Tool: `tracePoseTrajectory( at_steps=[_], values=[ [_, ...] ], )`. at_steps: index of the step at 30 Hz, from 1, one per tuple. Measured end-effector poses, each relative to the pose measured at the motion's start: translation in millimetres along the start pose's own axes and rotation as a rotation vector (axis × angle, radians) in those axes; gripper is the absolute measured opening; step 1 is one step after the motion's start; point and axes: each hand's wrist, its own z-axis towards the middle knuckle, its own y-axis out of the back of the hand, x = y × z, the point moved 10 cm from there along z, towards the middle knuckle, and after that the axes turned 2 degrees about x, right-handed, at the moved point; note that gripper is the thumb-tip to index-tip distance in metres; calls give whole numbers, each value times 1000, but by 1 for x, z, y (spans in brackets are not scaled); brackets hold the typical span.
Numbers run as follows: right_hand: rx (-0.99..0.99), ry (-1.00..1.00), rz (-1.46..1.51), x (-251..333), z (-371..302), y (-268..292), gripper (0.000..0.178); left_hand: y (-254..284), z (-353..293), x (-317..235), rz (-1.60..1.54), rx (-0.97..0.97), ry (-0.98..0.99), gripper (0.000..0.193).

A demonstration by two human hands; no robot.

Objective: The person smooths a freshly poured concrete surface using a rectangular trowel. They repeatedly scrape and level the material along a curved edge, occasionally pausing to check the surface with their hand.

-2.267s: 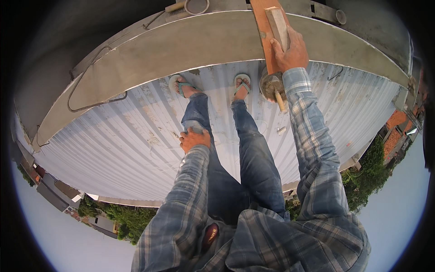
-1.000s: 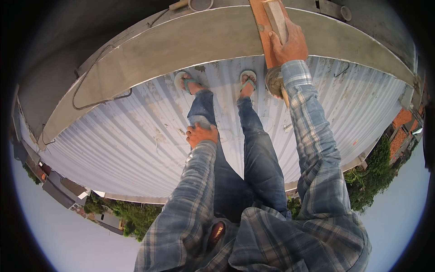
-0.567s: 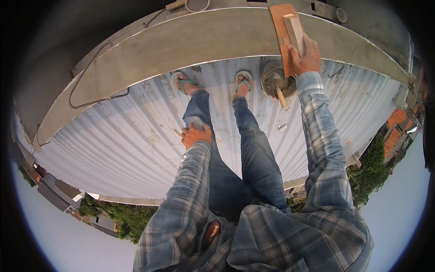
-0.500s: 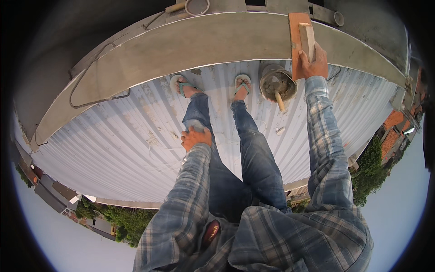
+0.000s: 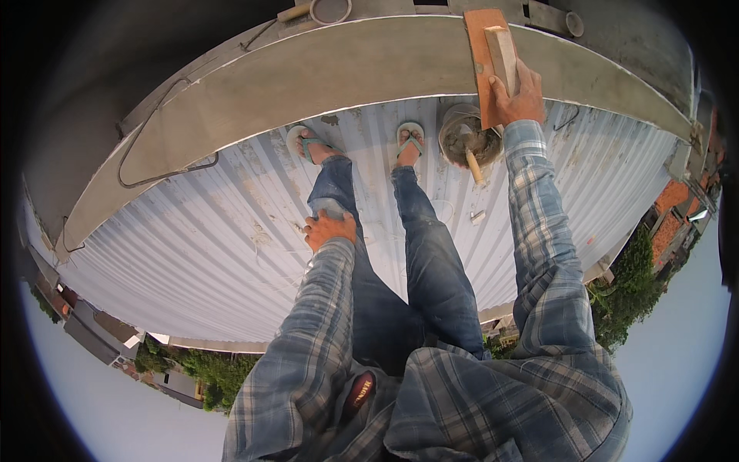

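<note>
My right hand [image 5: 521, 98] is closed around the pale wooden handle of a plastering float [image 5: 480, 65]. The float's reddish-brown board stands nearly upright against a grey plastered wall band [image 5: 331, 73], and its lower end hangs over the band's edge. Below it, on the metal roofing, is a bucket [image 5: 445, 138] of grey mortar with a wooden-handled tool [image 5: 475, 166] sticking out; the tool's head is buried. My left hand [image 5: 329, 229] rests on my left knee, fingers bent over the jeans and some of them hidden.
My sandalled feet [image 5: 410, 138] stand on ribbed metal roofing [image 5: 231, 239] spattered with mortar. A bent metal rod [image 5: 125, 158] juts from the wall at left. Along the wall top lie a round-ended tool [image 5: 331, 11] and a small cup [image 5: 574, 24]. Trees and rooftops show past the roof edge.
My right hand has slid the float left along the wall band, and its board leans a little more. My left hand stays on the knee.
</note>
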Motion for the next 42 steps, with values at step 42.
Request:
tracePoseTrajectory(
  at_steps=[42],
  values=[
    [-1, -275, 715, -23, -106, 41, 58, 88, -128, -263, -1332, 434, -848, 28]
  ],
)
